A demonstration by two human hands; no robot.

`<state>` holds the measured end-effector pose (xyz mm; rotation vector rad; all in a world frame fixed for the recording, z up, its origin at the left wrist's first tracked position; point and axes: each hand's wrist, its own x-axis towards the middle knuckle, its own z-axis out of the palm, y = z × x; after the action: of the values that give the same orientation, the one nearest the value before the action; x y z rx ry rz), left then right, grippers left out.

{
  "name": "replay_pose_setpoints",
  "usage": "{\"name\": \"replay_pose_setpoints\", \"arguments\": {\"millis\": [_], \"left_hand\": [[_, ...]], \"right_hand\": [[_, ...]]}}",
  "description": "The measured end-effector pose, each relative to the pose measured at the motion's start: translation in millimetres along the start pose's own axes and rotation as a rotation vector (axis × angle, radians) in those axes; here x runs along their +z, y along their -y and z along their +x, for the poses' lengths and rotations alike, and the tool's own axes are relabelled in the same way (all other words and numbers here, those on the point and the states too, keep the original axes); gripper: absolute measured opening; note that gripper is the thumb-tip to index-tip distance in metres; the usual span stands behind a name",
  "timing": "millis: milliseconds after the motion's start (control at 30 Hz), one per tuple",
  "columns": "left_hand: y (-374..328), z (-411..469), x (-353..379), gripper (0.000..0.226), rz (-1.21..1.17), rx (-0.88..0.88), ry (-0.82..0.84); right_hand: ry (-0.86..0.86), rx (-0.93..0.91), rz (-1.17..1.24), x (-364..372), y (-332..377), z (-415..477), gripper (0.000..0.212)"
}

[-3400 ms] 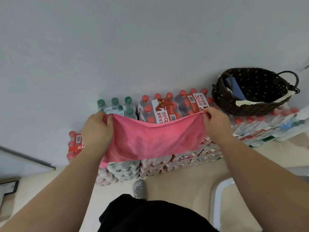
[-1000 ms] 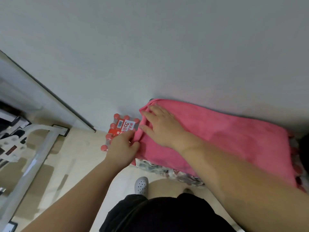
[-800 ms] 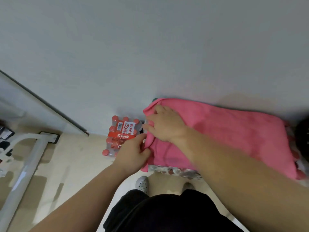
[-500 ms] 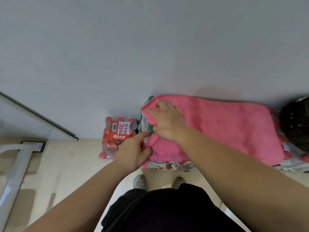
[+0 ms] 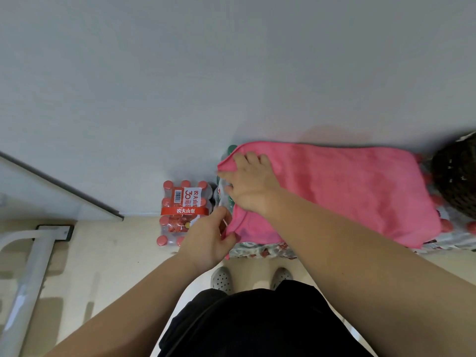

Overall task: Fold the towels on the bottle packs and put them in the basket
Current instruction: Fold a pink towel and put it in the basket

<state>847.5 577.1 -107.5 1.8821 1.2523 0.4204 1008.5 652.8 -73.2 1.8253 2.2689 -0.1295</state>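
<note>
Held up in the air seconds ago, the towel [image 5: 347,191] now lies spread over the bottle packs [image 5: 260,251] beside the basket [image 5: 456,176], the left hand [image 5: 208,239] pinching its near left corner and the right hand [image 5: 253,185] holding its far left corner.

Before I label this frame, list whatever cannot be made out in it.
Basket: head view, cut off by the right edge and blurred; contents unseen.
Bottle packs: head view, mostly covered by the pink towel; their number is hidden.
Pink towel's near edge: head view, partly hidden behind the right forearm.
</note>
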Motion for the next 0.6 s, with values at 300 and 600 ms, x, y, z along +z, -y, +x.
{"name": "replay_pose_setpoints", "arguments": {"millis": [300,600], "left_hand": [[3,-2,-1,0.024,-0.036,-0.100,-0.009],[3,-6,-11,0.020,-0.062,-0.143,-0.020]], "right_hand": [[0.086,0.007,-0.038,0,7,-3,0.061],[-0.187,0.139,0.655,-19,-12,6,0.035]]}}
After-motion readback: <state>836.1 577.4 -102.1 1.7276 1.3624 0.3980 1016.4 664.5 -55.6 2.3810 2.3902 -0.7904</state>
